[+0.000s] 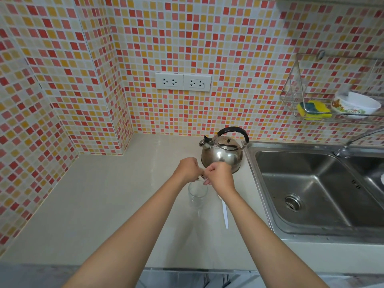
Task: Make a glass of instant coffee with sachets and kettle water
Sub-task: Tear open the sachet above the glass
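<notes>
No text, label, brand, number or sign can be read anywhere. The white round bowl (355, 107) in the wire rack (291, 94) at far right bears a coloured cartoon print with no legible words. The two white double wall sockets (183, 82) on the far tiled wall show no readable marking.
</notes>
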